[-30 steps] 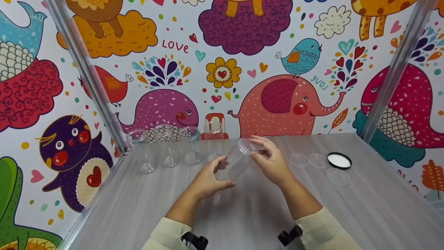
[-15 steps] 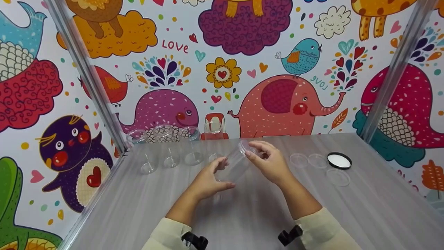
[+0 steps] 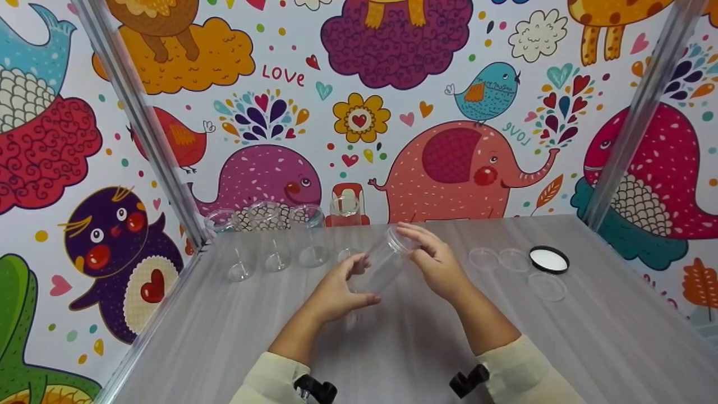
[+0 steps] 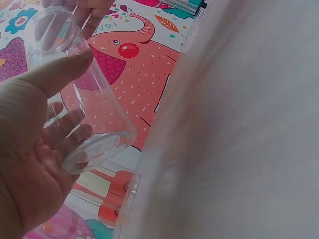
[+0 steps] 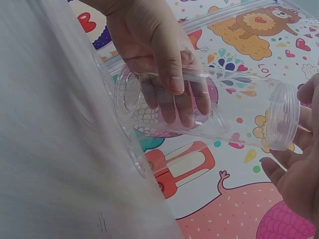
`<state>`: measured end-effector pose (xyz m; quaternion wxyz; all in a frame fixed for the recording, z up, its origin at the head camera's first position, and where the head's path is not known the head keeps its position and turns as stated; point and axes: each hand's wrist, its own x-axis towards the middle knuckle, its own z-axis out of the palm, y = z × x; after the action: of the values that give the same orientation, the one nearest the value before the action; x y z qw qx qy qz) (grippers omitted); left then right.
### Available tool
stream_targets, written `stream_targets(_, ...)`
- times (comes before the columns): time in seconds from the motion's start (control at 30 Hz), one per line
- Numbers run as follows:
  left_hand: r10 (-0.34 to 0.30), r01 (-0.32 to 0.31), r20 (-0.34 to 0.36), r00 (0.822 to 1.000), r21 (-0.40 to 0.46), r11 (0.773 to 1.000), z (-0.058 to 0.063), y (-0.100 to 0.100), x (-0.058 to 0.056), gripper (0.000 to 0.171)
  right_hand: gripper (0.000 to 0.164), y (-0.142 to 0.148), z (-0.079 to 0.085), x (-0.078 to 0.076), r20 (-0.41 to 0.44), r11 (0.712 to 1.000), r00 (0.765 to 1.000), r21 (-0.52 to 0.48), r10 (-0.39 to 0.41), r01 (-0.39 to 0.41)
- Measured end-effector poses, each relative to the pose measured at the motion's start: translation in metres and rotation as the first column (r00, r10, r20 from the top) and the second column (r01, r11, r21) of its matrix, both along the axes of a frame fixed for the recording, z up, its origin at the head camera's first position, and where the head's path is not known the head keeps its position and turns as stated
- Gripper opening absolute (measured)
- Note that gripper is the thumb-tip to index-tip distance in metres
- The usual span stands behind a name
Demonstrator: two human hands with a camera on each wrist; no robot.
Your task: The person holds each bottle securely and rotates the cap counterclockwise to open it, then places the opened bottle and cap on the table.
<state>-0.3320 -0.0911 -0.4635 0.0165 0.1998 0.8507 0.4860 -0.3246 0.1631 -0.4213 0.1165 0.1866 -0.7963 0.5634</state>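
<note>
A clear plastic jar point(image 3: 377, 268) is held tilted above the table, its upper end leaning right. My left hand point(image 3: 335, 287) grips the jar's lower body, thumb on the near side and fingers behind it, as the left wrist view shows through the clear wall point(image 4: 102, 107). At the upper end is a clear ridged lid point(image 5: 283, 117). My right hand point(image 3: 436, 259) holds this lid by its rim, fingers and thumb spread around it. In the right wrist view the round base point(image 5: 128, 97) points toward the table.
Several clear open jars point(image 3: 312, 238) stand in a row at the back left. Flat clear lids point(image 3: 547, 287) and a black-rimmed white lid point(image 3: 549, 260) lie on the grey table point(image 3: 404, 359) at right. A patterned wall point(image 3: 359, 67) and metal posts point(image 3: 634, 129) border the table.
My right hand slid down around the lid, then back up, its fingers now stretched further over the top. My left hand and the jar stay nearly still.
</note>
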Motion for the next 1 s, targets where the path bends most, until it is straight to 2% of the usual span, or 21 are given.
stream_targets(0.1, -0.007, 0.007, -0.006, 1.0, 0.001, 1.0, -0.0011, -0.0003, -0.0009, 0.096, 0.046, -0.0004, 0.0005, -0.001, -0.033, 1.0, 0.999, -0.009, -0.009, 0.008)
stream_targets(0.23, -0.011, 0.011, -0.008, 1.0, -0.005, 1.0, -0.0014, -0.0004, -0.0009, 0.096, 0.054, -0.001, 0.0017, -0.0022, -0.056, 0.996, 0.995, 0.023, -0.083, 0.085)
stream_targets(0.37, -0.015, 0.015, -0.008, 1.0, -0.006, 1.0, -0.0008, -0.0002, -0.0004, 0.096, 0.059, -0.002, 0.0035, -0.0022, -0.02, 0.983, 0.987, 0.086, -0.161, 0.162)
stream_targets(0.63, -0.015, 0.015, -0.011, 1.0, -0.023, 1.0, -0.0014, 0.0011, -0.0004, 0.096, 0.06, -0.0027, 0.0051, 0.0004, 0.045, 0.968, 0.978, 0.156, -0.204, 0.195)
stream_targets(0.77, -0.011, 0.011, -0.013, 1.0, -0.022, 1.0, -0.0017, 0.0013, -0.0001, 0.096, 0.051, -0.002, 0.0041, 0.001, 0.034, 0.976, 0.983, 0.133, -0.18, 0.174)
stream_targets(0.87, -0.006, 0.006, -0.012, 1.0, -0.021, 1.0, -0.002, 0.0013, 0.0001, 0.096, 0.045, -0.0013, 0.003, 0.0015, 0.022, 0.988, 0.991, 0.091, -0.13, 0.128)
stream_targets(1.0, -0.009, 0.009, -0.018, 1.0, -0.013, 1.0, -0.0019, 0.0014, 0.0, 0.096, 0.045, -0.0011, 0.0024, 0.0014, 0.014, 0.998, 0.998, 0.028, -0.064, 0.064)
